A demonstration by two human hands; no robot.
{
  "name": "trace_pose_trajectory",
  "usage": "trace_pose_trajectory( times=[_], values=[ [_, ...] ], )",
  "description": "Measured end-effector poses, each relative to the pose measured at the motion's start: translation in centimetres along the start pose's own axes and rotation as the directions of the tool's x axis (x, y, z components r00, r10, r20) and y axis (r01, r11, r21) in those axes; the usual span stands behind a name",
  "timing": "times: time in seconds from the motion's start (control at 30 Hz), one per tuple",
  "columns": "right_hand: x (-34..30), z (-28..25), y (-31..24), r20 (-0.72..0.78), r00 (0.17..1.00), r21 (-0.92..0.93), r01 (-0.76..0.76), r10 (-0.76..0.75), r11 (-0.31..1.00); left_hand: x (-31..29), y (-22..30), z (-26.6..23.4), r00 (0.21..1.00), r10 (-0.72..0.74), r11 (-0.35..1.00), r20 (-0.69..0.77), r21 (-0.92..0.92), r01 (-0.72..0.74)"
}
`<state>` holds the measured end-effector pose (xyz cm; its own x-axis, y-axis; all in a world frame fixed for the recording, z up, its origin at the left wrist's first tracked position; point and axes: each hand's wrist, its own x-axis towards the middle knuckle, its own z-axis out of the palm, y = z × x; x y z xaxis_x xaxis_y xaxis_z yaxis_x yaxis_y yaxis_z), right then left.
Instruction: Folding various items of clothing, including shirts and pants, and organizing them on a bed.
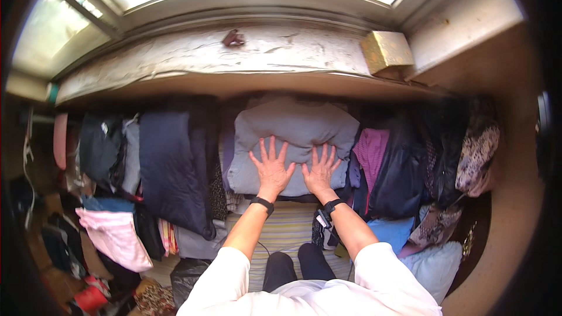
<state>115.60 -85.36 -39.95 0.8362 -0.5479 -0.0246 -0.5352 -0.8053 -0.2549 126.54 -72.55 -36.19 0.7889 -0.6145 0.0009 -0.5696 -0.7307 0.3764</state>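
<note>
A folded grey garment (295, 120) lies in the middle, on top of a stack below the window ledge. Both of my hands press on it, palms down. My left hand (272, 169) has its fingers spread over the left half of the cloth. Close beside it, my right hand (320, 171) lies with fingers spread on the right half. Creases run in the cloth around the fingertips. Each wrist wears a black band. What lies under the grey garment is mostly hidden.
Dark folded clothes (167, 164) stand left of the stack, with a pink cloth (117, 237) nearer me. To the right are a purple garment (372, 149), a black garment (403, 169) and a patterned cloth (477, 149). A gold box (386, 52) sits on the window ledge (293, 52).
</note>
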Motion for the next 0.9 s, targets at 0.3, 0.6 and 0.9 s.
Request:
trace_pose_trajectory(
  times=[0.3, 0.6, 0.9],
  values=[
    [1.1, -5.6, -0.6, 0.177, 0.984, 0.008, -0.021, 0.019, 1.000, -0.1, 0.0, -1.9, 0.993, -0.040, 0.999, -0.109, -0.025, 0.038],
    [-1.1, -6.6, 5.6, 0.052, 0.995, -0.203, 0.099, -0.090, 0.974, -2.4, -0.1, -4.9, 0.985, -0.060, 0.998, -0.159, -0.014, 0.058],
    [-2.2, -2.5, 7.9, -0.041, 0.979, -0.203, 0.185, -0.197, 0.961, -4.4, -1.7, -1.9, 0.961, -0.108, 0.989, -0.254, -0.129, 0.077]
  ],
)
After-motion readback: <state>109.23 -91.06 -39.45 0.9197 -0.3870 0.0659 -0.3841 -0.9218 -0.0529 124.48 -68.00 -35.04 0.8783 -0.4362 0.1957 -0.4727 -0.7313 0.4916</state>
